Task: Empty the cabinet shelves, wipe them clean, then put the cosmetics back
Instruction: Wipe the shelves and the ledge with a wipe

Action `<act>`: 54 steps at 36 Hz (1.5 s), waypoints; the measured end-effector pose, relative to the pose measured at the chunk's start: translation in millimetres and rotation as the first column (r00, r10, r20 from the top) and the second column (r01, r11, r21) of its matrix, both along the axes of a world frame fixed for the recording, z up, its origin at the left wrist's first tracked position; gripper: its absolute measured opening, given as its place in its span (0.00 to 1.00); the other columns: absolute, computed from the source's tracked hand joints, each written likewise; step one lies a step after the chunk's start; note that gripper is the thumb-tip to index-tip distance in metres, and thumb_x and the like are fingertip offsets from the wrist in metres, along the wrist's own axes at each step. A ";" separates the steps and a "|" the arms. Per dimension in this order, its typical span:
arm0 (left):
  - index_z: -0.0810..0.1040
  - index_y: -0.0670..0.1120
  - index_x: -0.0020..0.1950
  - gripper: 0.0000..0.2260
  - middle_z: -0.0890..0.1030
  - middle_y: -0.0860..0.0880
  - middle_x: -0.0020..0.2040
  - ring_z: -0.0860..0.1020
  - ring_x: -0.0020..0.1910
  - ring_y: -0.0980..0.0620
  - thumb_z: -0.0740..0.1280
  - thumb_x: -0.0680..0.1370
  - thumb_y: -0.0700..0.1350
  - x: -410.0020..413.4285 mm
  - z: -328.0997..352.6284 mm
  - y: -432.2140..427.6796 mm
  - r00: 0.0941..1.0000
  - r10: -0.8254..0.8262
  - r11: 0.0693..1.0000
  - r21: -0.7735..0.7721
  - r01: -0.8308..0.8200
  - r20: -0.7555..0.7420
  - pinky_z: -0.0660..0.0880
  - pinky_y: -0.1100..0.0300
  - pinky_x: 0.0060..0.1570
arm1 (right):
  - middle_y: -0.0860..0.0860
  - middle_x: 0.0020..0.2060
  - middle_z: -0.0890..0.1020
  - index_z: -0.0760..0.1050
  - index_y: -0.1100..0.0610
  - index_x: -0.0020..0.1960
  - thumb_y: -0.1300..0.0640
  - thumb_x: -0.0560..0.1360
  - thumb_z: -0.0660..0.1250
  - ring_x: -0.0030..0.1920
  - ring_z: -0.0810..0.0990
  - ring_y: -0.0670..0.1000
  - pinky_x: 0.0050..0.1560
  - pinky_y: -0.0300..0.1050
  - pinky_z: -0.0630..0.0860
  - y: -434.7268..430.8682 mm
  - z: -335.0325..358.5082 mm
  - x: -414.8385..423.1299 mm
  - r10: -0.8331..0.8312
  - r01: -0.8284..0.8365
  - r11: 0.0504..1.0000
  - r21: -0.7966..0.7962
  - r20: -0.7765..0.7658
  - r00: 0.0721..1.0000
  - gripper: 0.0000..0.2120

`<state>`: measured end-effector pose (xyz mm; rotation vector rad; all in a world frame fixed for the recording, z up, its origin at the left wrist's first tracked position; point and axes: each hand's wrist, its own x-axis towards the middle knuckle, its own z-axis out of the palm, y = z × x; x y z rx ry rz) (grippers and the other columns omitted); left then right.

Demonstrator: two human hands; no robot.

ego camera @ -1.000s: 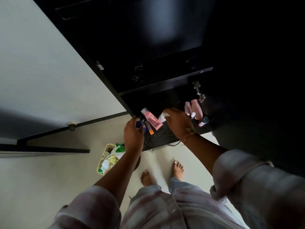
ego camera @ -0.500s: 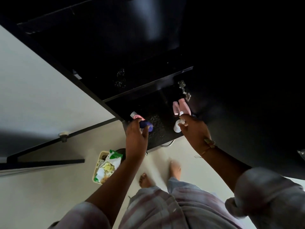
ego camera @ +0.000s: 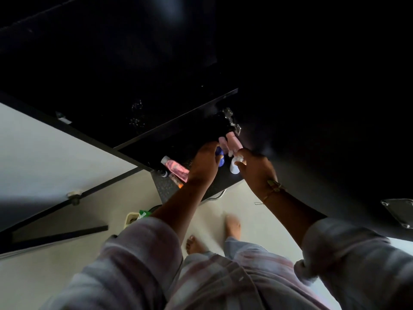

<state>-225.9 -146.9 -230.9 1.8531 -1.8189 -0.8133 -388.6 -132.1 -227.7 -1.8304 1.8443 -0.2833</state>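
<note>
Looking down through the head camera, we see both hands at the front of the dark cabinet shelf (ego camera: 225,183). The left hand (ego camera: 204,164) has its fingers curled round a blue bottle (ego camera: 220,158), gripping it just above the shelf. The right hand (ego camera: 257,173), with a bracelet (ego camera: 275,186) at the wrist, pinches a small white bottle (ego camera: 235,166) between thumb and fingers. The two held bottles are close together but apart.

Counting the cosmetics, we find two pink bottles (ego camera: 232,142) standing side by side at the back, just behind both hands and below a metal hinge (ego camera: 232,121). One pink tube (ego camera: 176,168) with a white cap lies flat on the left of the shelf, beside the left wrist. One thin orange-tipped tube (ego camera: 177,182) lies just beside it, nearer the shelf edge. One small dark-capped item (ego camera: 164,173) sits at the left corner; we cannot tell what it is.

To the left the white cabinet door (ego camera: 44,157) stands open. On the pale floor (ego camera: 268,220) below, we count two bare feet (ego camera: 232,224) and one bin (ego camera: 131,219) with a green wrapper, partly hidden by the left sleeve.
</note>
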 end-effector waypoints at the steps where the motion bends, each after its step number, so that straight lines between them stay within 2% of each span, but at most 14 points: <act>1: 0.76 0.44 0.62 0.13 0.80 0.46 0.56 0.79 0.56 0.49 0.67 0.77 0.41 -1.2 -1.4 -2.1 1.000 -0.004 1.000 0.007 0.004 0.000 0.74 0.62 0.53 | 0.56 0.47 0.84 0.75 0.47 0.63 0.51 0.76 0.67 0.46 0.82 0.59 0.45 0.44 0.75 -1.1 0.0 0.2 0.006 -0.006 1.000 -0.011 -0.001 1.000 0.16; 10: 0.77 0.46 0.59 0.11 0.80 0.47 0.55 0.79 0.55 0.49 0.67 0.77 0.41 -7.8 -6.1 -13.9 0.995 -0.086 0.996 -0.001 0.086 0.054 0.77 0.58 0.53 | 0.54 0.53 0.84 0.74 0.51 0.67 0.52 0.77 0.68 0.50 0.83 0.56 0.47 0.38 0.72 -9.6 3.8 2.5 0.028 -0.031 0.995 -0.095 -0.035 0.999 0.19; 12: 0.76 0.46 0.59 0.11 0.80 0.47 0.55 0.79 0.54 0.50 0.68 0.77 0.41 -8.4 -5.8 -13.3 0.994 -0.090 0.996 -0.001 0.090 0.061 0.78 0.56 0.53 | 0.53 0.52 0.84 0.73 0.49 0.67 0.50 0.77 0.68 0.48 0.83 0.57 0.46 0.41 0.76 -9.5 3.1 2.7 0.026 -0.032 0.993 -0.113 -0.054 0.998 0.20; 14: 0.76 0.45 0.59 0.12 0.79 0.47 0.56 0.79 0.55 0.50 0.69 0.76 0.41 -8.3 -5.5 -12.1 0.994 -0.089 0.996 0.000 0.089 0.058 0.77 0.59 0.53 | 0.53 0.49 0.84 0.74 0.47 0.65 0.46 0.77 0.66 0.47 0.83 0.57 0.46 0.47 0.79 -10.3 1.6 2.8 0.017 -0.024 0.995 -0.093 -0.074 0.997 0.18; 21: 0.74 0.44 0.65 0.19 0.77 0.46 0.62 0.76 0.62 0.49 0.71 0.74 0.40 -6.9 -3.3 -5.2 0.998 -0.049 0.999 0.015 0.049 0.036 0.68 0.68 0.56 | 0.49 0.56 0.82 0.69 0.43 0.67 0.45 0.75 0.67 0.49 0.83 0.53 0.47 0.44 0.80 -9.2 0.2 4.0 0.036 -0.043 0.998 -0.051 -0.117 0.992 0.21; 25: 0.72 0.43 0.67 0.21 0.76 0.45 0.64 0.75 0.64 0.49 0.71 0.75 0.41 -5.8 -1.9 -0.6 1.000 -0.021 1.000 0.019 0.021 0.023 0.66 0.69 0.56 | 0.46 0.62 0.79 0.68 0.42 0.70 0.43 0.76 0.65 0.55 0.81 0.53 0.51 0.45 0.78 -4.1 9.6 6.1 -0.006 -0.003 0.996 -0.089 -0.094 0.996 0.23; 28: 0.71 0.42 0.68 0.24 0.76 0.44 0.65 0.74 0.66 0.47 0.72 0.74 0.41 -2.1 -2.3 3.5 0.998 -0.029 1.000 -0.001 0.029 0.047 0.65 0.67 0.58 | 0.46 0.60 0.79 0.68 0.43 0.69 0.42 0.74 0.65 0.53 0.81 0.53 0.48 0.46 0.80 2.3 14.4 7.2 -0.008 -0.006 0.993 -0.120 -0.116 0.993 0.23; 31: 0.72 0.41 0.67 0.24 0.76 0.43 0.63 0.74 0.65 0.46 0.72 0.73 0.41 3.6 -3.6 10.5 0.998 -0.032 0.999 -0.023 0.033 0.059 0.65 0.65 0.60 | 0.47 0.59 0.77 0.68 0.45 0.68 0.44 0.73 0.68 0.53 0.80 0.53 0.43 0.48 0.80 10.1 13.8 8.3 0.021 -0.044 0.980 -0.196 -0.117 0.993 0.25; 33: 0.72 0.39 0.68 0.24 0.76 0.41 0.63 0.74 0.64 0.44 0.72 0.73 0.41 9.5 -5.1 18.1 0.997 -0.032 0.998 -0.055 0.035 0.066 0.69 0.59 0.63 | 0.48 0.60 0.77 0.71 0.47 0.66 0.46 0.73 0.68 0.50 0.81 0.55 0.39 0.47 0.80 16.9 14.2 13.7 0.025 -0.070 0.937 -0.343 -0.133 0.991 0.22; 37: 0.73 0.36 0.65 0.26 0.77 0.37 0.60 0.76 0.61 0.40 0.75 0.71 0.42 27.8 -12.6 37.1 0.990 0.023 0.994 -0.107 -0.008 0.136 0.73 0.50 0.61 | 0.50 0.57 0.80 0.78 0.52 0.60 0.47 0.77 0.63 0.48 0.83 0.53 0.41 0.45 0.81 30.8 14.5 35.3 0.087 -0.178 0.855 -0.488 -0.204 0.975 0.15; 40: 0.73 0.35 0.64 0.23 0.77 0.38 0.58 0.77 0.59 0.40 0.74 0.72 0.41 44.4 -13.9 50.7 0.988 0.067 0.993 -0.111 -0.052 0.137 0.75 0.50 0.59 | 0.50 0.45 0.82 0.79 0.52 0.49 0.49 0.75 0.68 0.39 0.82 0.54 0.36 0.42 0.76 41.8 13.2 55.5 0.140 -0.157 0.901 -0.405 -0.072 0.988 0.07; 44: 0.73 0.38 0.63 0.18 0.74 0.39 0.61 0.73 0.60 0.42 0.70 0.75 0.41 72.2 -16.9 66.2 0.968 0.211 0.976 -0.077 -0.202 0.134 0.71 0.54 0.61 | 0.52 0.44 0.82 0.77 0.52 0.47 0.49 0.76 0.65 0.42 0.82 0.58 0.39 0.44 0.76 50.5 -12.1 83.1 0.216 -0.217 0.968 -0.122 -0.024 0.976 0.07; 48: 0.74 0.43 0.64 0.17 0.74 0.44 0.60 0.69 0.61 0.47 0.68 0.75 0.39 104.4 -26.1 74.7 0.928 0.330 0.944 -0.036 -0.328 0.173 0.68 0.58 0.60 | 0.53 0.43 0.83 0.78 0.51 0.48 0.49 0.76 0.62 0.43 0.82 0.59 0.41 0.48 0.79 51.1 -36.5 113.9 0.232 -0.233 0.972 0.022 0.018 0.972 0.08; 54: 0.75 0.47 0.65 0.19 0.74 0.45 0.63 0.71 0.61 0.45 0.69 0.75 0.38 141.1 -40.1 68.8 0.933 0.300 0.951 0.017 -0.310 0.200 0.69 0.57 0.59 | 0.53 0.46 0.84 0.75 0.51 0.55 0.44 0.75 0.62 0.46 0.83 0.60 0.44 0.52 0.81 41.7 -61.7 156.6 0.185 -0.188 0.976 0.112 0.031 0.982 0.14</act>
